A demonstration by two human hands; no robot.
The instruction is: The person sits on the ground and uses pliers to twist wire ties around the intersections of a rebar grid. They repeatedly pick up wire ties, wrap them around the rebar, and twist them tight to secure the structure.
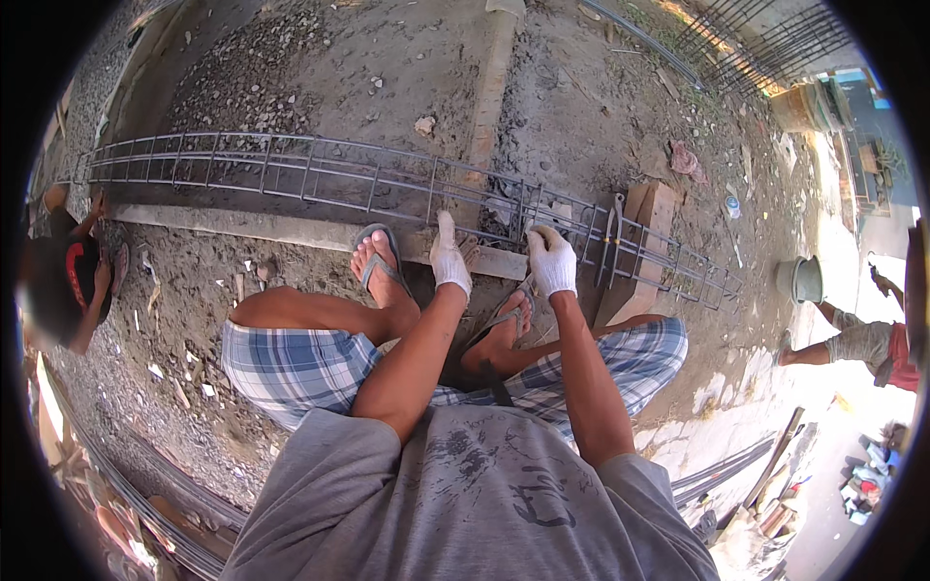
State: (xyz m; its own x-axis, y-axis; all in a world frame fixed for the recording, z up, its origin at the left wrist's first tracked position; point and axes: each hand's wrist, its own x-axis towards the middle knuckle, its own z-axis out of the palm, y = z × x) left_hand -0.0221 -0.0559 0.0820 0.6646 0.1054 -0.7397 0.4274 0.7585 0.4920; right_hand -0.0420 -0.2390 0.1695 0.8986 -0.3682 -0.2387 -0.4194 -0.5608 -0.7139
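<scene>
A long rebar cage (312, 171) of bars and square stirrups stretches across in front of my feet. My left hand (450, 254), in a white knit glove, is at the cage's near bar, fingers pointing away from me. Beside it, my gloved right hand (552, 260) curls its fingers next to a group of closely set stirrups (524, 207). Whether either hand grips a bar or a tie wire is too small to tell. Right of that hand, long-handled pincers (611, 240) with yellow bands rest across the cage. A wooden block (648, 218) lies under the cage's right part.
A concrete ledge (290, 229) runs below the cage. One person (69, 283) squats by its left end; another person (868, 341) is at right near a bucket (799, 279). Rebar mesh (770, 43) is at the upper right, gravel (247, 87) at the upper left.
</scene>
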